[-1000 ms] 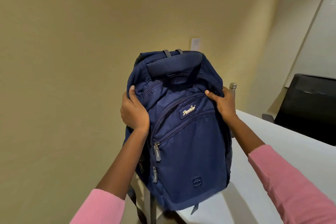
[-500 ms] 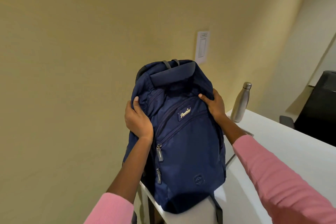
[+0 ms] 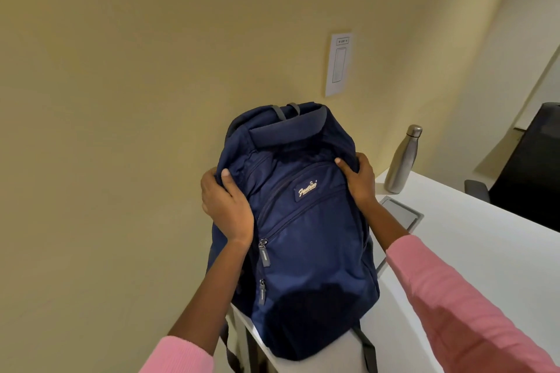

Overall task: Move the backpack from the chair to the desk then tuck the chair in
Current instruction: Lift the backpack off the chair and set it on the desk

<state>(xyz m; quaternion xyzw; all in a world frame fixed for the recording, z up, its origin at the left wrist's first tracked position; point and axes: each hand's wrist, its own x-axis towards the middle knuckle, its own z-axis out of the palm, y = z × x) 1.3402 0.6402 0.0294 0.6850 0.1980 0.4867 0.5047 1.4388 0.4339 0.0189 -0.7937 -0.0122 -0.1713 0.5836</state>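
Observation:
A navy blue backpack (image 3: 306, 239) stands upright on the left end of the white desk (image 3: 472, 266), its front pocket facing me. My left hand (image 3: 225, 209) grips its left side near the top. On the other side, my right hand (image 3: 357, 180) holds the upper right edge with the thumb on the front. A black chair (image 3: 527, 172) shows at the far right behind the desk; only part of it is in view.
A steel water bottle (image 3: 403, 160) stands on the desk near the wall, right of the backpack. A grey flap plate (image 3: 400, 212) lies set into the desk beside my right arm. A beige wall with a white switch plate (image 3: 341, 65) is close behind.
The backpack has come down and its base now rests on the desk end. The view has shifted, so the bottle and the wall plate show more fully.

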